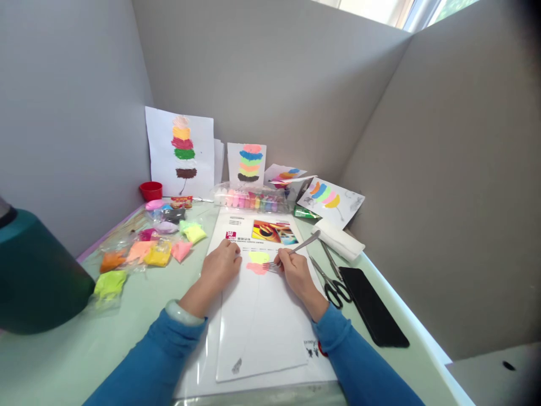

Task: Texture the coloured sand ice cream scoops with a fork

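A metal fork [305, 243] is in my right hand [298, 274], its fingers closed round the neck. The tines lie on the right side of a pink clay patch [256, 269]. A yellow-green patch [258, 257] sits just above, touching it. Both are on a white sheet of paper [262, 327], which bears a faint pencil line and a grey smudge near its lower left corner. My left hand [222, 264] rests at the sheet's upper left edge, fingers curled in; nothing shows in them. Underneath lies a printed paper pack [224, 225].
Bags of coloured clay [158, 254] lie on the left, near a red cup [151, 190] and dark green container [42, 276]. Scissors [332, 285], a black phone [374, 307] and a white tissue roll [339, 239] are right. Clay pictures [203, 152] lean behind a clear pack [253, 199].
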Tool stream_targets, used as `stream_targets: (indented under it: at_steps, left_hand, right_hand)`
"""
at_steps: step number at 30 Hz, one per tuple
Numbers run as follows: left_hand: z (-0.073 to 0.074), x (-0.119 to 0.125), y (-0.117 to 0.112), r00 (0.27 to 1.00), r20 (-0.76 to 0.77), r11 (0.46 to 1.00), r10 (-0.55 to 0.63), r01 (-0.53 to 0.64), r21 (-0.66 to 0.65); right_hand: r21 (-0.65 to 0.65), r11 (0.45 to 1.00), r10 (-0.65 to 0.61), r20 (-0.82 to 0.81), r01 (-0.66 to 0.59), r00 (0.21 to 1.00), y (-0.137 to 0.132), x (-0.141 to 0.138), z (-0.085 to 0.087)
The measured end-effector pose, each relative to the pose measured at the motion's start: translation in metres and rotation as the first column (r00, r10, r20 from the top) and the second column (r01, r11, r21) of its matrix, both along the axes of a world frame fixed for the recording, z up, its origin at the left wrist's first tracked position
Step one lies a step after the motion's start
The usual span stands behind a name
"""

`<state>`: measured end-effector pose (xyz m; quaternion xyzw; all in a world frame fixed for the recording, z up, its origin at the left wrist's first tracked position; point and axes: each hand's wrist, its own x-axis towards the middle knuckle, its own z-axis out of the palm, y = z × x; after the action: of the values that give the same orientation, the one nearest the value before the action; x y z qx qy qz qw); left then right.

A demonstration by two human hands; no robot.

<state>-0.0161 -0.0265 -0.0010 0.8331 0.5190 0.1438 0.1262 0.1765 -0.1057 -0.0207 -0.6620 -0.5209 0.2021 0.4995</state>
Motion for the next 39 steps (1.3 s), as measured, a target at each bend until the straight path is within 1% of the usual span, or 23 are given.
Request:
stream_targets:
  at_steps: [2, 5, 10, 15, 19, 22, 25, 29, 32, 35, 37, 39]
  left_hand:
    - [-0.0003, 0.0001, 0.0001, 1.0, 0.0, 1.0, 0.003, -0.003, -0.001]
    - [-0.0011, -0.0004, 0.0003, 1.0, 0.006, 1.0, -0.001, 0.001, 0.0]
    - [-0.0023, -0.0016, 0.0004, 1.0, 0.019, 1.0, -0.01, 0.01, -0.001]
    - [-0.0023, -0.0012, 0.0002, 1.0, 0.022, 1.0, -0.019, 0.019, 0.002]
    - [-0.0021, -0.0014, 0.0002, 0.999, 0.032, 1.0, -0.023, 0.023, 0.001]
    - [-0.0015, -0.0013, 0.0, 0.999, 0.032, 1.0, -0.018, 0.018, -0.002]
    - [-0.0003, -0.001, -0.0002, 1.0, 0.023, 1.0, -0.01, 0.01, -0.005]
    - [0.0005, -0.0009, -0.0004, 1.0, 0.023, 1.0, -0.011, 0.011, -0.014]
    - [0.0002, -0.0011, -0.0005, 0.999, 0.027, 1.0, -0.017, 0.018, -0.013]
    - [-0.0001, -0.0012, -0.0006, 1.0, 0.026, 1.0, -0.015, 0.015, -0.007]
    - [0.0001, -0.0012, -0.0006, 1.0, 0.023, 1.0, -0.014, 0.014, -0.01]
    - [0.0004, -0.0011, -0.0006, 1.0, 0.02, 1.0, -0.016, 0.016, -0.009]
  right_hand:
    - [-0.012, 1.0, -0.01, 0.027, 0.01, 1.0, 0.0008, 0.0002, -0.0007]
    - [-0.024, 0.998, -0.056, 0.043, 0.057, 0.998, 0.001, 0.0015, -0.0014]
    - [-0.017, 0.995, -0.095, -0.016, 0.095, 0.995, -0.0005, 0.0036, -0.0002]
    - [-0.038, 0.993, -0.113, 0.002, 0.113, 0.994, -0.0006, 0.0051, 0.0006]
    - [-0.016, 0.987, -0.159, -0.016, 0.158, 0.987, -0.0006, 0.0059, -0.0001]
    - [-0.016, 0.992, -0.129, -0.026, 0.129, 0.991, -0.0004, 0.0055, -0.0005]
    - [-0.031, 0.995, -0.093, 0.032, 0.094, 0.995, -0.0001, 0.0051, -0.0004]
    - [-0.023, 0.987, -0.158, 0.122, 0.162, 0.98, -0.0004, 0.0063, 0.0001]
    - [-0.003, 0.989, -0.149, 0.056, 0.149, 0.987, -0.0007, 0.0067, -0.0004]
    - [-0.002, 0.997, -0.073, 0.001, 0.073, 0.997, -0.0004, 0.0059, -0.0014]
    - [-0.013, 0.998, -0.068, 0.039, 0.069, 0.997, -0.0003, 0.0058, -0.0016]
    - [-0.006, 0.993, -0.115, 0.094, 0.116, 0.989, -0.0005, 0.0062, -0.0014]
